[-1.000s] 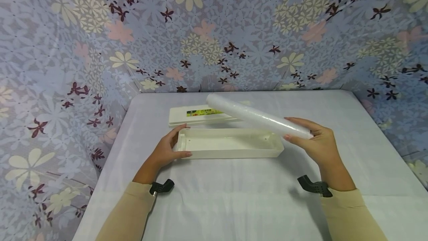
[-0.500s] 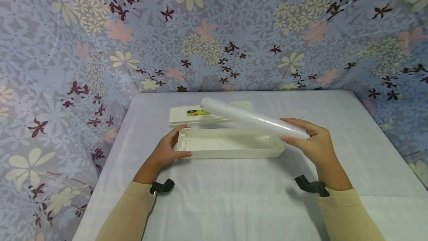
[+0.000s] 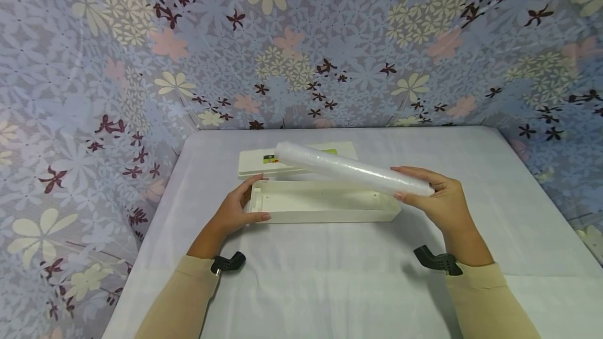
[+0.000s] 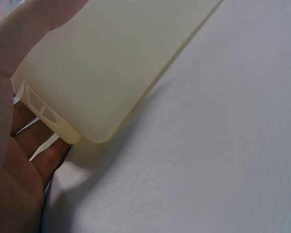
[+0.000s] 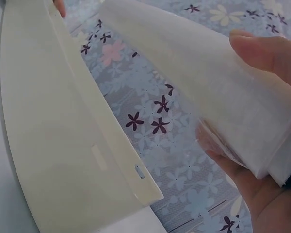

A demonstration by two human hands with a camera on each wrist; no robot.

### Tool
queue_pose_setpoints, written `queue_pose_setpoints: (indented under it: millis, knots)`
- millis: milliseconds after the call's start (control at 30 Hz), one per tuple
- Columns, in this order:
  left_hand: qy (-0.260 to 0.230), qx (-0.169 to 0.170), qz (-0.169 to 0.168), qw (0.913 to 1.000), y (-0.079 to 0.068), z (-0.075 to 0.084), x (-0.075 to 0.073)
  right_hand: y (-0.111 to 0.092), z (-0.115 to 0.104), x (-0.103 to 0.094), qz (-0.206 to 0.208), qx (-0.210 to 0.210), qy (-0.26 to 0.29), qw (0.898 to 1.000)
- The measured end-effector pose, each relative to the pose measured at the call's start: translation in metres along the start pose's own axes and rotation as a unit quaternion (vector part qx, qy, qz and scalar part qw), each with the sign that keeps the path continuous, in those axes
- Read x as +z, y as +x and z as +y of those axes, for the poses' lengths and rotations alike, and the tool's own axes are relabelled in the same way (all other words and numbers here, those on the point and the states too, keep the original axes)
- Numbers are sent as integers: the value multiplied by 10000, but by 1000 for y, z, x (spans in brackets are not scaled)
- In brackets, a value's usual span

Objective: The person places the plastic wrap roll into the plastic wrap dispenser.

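A long cream plastic box (image 3: pixel 325 215) lies on the white-covered table, its open top facing up and nothing inside. My left hand (image 3: pixel 237 208) grips the box's left end, thumb on the near wall and fingers at the far side and end; the left wrist view shows the box wall (image 4: pixel 111 63) close up. With my right hand (image 3: pixel 440 198) I hold the right end of a roll of clear plastic film (image 3: pixel 348 168), thumb below and fingers above. The roll is raised over the box's far edge, tilted, with its left end further away. In the right wrist view the film (image 5: pixel 203 82) is beside the box.
Behind the box lies a cream lid (image 3: pixel 249 164) with a yellow-green label, partly hidden by the roll. A white cloth (image 3: pixel 330 286) covers the table. Flower-patterned sheeting (image 3: pixel 301 46) rises at the back and sides. A black wrist mount (image 3: pixel 438 260) sits on each forearm.
The right hand has brought the film roll a little to the left, and the roll's far left end has come lower. The left hand, box and lid stay where they were.
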State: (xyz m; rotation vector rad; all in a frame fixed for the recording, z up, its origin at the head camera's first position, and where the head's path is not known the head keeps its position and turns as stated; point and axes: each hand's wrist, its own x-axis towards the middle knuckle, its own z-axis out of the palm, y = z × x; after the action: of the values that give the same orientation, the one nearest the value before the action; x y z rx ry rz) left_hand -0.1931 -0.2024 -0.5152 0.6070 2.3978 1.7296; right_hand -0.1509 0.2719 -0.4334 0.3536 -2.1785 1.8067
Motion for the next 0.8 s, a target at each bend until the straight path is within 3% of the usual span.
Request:
queue_pose_setpoints:
  millis: [433,800]
  knots:
    - [-90,26,-35,9999,0,0,-1,-2,3,4,-220,-53,312,9993]
    - [-130,-40,-18,9999,-1,0,-1,-3,3,7,-485,270,280,9981]
